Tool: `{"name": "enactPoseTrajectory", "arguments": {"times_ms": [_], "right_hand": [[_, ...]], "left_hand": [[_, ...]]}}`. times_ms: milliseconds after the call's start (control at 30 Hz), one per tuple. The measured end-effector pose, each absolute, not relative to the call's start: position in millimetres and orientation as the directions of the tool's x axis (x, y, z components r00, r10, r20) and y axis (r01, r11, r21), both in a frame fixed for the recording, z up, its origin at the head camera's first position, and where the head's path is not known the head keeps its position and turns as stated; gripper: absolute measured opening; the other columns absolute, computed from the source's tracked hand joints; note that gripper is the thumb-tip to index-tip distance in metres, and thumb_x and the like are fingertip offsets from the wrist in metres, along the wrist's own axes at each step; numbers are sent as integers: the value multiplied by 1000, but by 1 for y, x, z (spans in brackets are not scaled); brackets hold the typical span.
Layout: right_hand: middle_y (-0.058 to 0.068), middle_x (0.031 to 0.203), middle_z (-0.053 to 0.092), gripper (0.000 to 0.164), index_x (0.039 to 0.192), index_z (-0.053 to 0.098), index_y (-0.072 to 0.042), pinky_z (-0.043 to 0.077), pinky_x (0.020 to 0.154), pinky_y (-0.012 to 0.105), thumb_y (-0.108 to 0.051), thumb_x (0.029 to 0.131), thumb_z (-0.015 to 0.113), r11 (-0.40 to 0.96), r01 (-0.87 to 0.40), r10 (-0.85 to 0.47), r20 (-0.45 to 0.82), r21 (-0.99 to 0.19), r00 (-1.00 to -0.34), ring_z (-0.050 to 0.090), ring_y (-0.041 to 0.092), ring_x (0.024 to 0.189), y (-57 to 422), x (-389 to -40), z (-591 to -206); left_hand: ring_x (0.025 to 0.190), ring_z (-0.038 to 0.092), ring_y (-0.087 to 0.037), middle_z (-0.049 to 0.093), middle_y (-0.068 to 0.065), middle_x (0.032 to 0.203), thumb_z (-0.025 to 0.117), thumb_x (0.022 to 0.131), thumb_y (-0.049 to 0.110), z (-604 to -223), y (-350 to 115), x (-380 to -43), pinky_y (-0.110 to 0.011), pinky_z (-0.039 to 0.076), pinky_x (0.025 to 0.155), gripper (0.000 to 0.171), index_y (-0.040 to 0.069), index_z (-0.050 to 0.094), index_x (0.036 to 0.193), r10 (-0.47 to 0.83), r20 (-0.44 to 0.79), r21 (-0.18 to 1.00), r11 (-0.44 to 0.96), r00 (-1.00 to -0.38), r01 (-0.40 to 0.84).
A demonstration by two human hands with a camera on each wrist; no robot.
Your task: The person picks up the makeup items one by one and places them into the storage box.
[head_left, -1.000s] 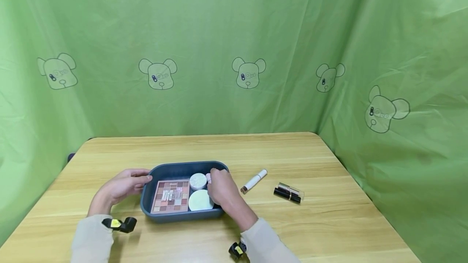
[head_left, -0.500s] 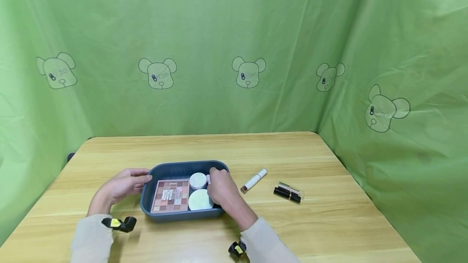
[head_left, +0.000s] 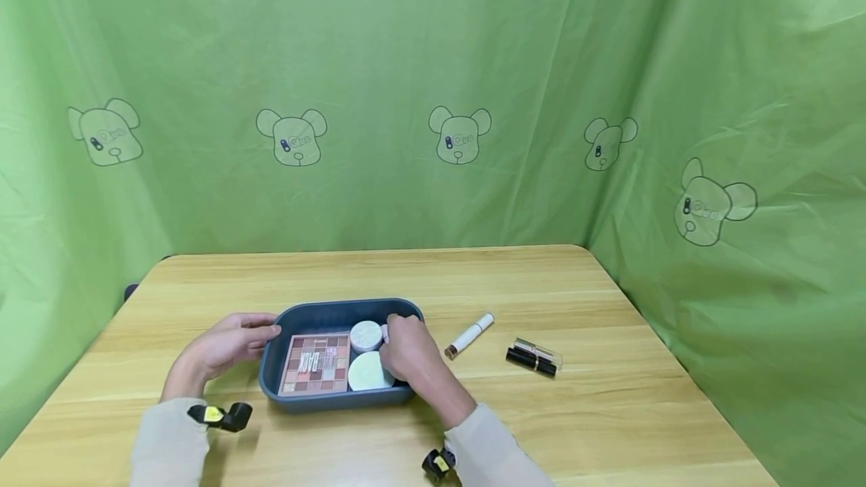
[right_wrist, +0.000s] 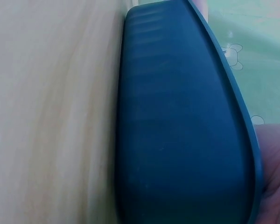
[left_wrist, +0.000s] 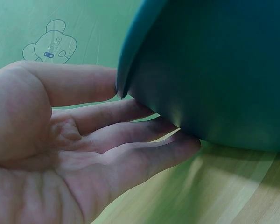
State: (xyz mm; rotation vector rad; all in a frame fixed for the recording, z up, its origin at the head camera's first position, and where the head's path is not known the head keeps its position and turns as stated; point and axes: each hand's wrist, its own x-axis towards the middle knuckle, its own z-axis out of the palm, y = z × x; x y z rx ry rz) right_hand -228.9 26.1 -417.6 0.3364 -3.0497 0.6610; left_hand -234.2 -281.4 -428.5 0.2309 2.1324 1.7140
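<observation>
My left hand [head_left: 226, 344] is at the left end of a dark blue tray [head_left: 338, 400]. In the left wrist view its fairly straight fingers touch the outside of the tray wall [left_wrist: 214, 70], the thumb at the rim. My right hand [head_left: 409, 352] reaches inside the tray's right end, fingers curled at a small pale pink item [head_left: 385, 332], mostly hidden by the hand. An eyeshadow palette [head_left: 315, 364] lies flat on the tray's left side. Beside it are a round white-lidded jar [head_left: 366, 336] and a larger, pale round case [head_left: 369, 372], partly covered by my right hand.
Right of the tray, a white tube with a brown end [head_left: 470, 335] lies on the wooden table [head_left: 609, 427]. Farther right, a black tube [head_left: 531, 361] lies against a clear-capped tube [head_left: 539, 351]. Green curtains [head_left: 379, 194] rise behind and beside the table.
My right hand has shifted very slightly left inside the tray, covering a little more of the pale round case. My left hand and the tray stay where they were.
</observation>
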Motion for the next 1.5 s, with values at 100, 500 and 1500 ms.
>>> {"name": "enactPoseTrajectory", "arguments": {"times_ms": [100, 500, 1500], "right_hand": [[16, 99, 72, 23, 110, 70, 3, 61, 73, 35, -8, 89, 68, 890, -223, -216, 63, -398, -974, 61, 18, 77, 26, -228, -418], [12, 85, 68, 17, 96, 72, 1, 54, 61, 31, -14, 96, 63, 894, -246, -248, 43, -375, -968, 57, 17, 69, 27, -223, -414], [19, 102, 68, 39, 119, 67, 10, 48, 56, 28, -24, 99, 62, 883, -186, -252, -101, -431, -963, 57, 20, 69, 26, -215, -404]], "left_hand": [[134, 51, -47, 44, -40, 146, 54, 104, 16, -428, -281, -233, -41, 54, 106, 62, -23, 29, 146, 369, -198, 965, 237, -908, -114], [131, 55, -43, 46, -39, 145, 54, 104, 16, -428, -281, -234, -38, 56, 103, 61, -23, 31, 145, 365, -197, 965, 237, -910, -114], [126, 60, -35, 49, -38, 142, 54, 104, 16, -429, -281, -235, -36, 57, 101, 61, -23, 31, 145, 373, -188, 968, 228, -908, -107]]}}
